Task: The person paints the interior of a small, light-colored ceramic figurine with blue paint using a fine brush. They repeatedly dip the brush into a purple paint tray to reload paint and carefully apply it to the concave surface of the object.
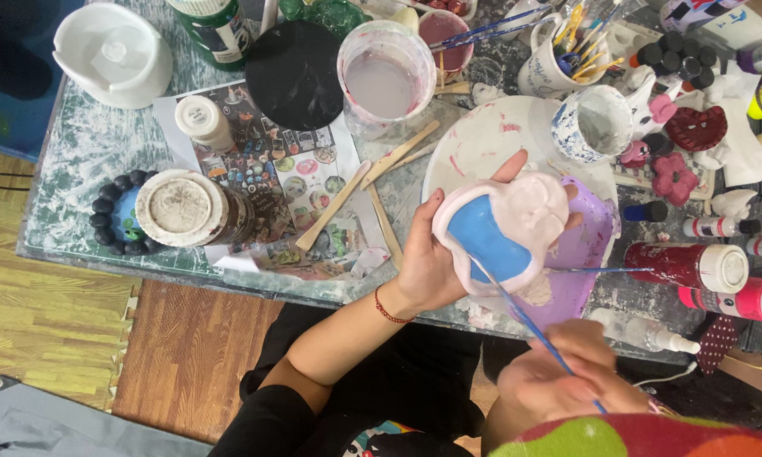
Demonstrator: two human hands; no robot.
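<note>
Now left hand (427,262) cradles a smooth, rounded pink-and-blue figurine (499,228).

— How is the light where we look down? 
— Even and soft, fairly bright; we see no hard glare, only a mild sheen on the red paint bottle (686,264) to the right of the left hand (427,262). 
— Shadows? 
— Faint ones. Under the tabletop (85,152) edge, below the left hand, it turns dim, and the black clothing there loses detail. 
— Sharpness? 
— The tabletop reads crisp. The right hand (567,377), nearest us, looks slightly soft, and the colourful cloth below it is blurred. 
— Edges? 
— Lines bend a little towards the corners, far left of both hands.
</note>
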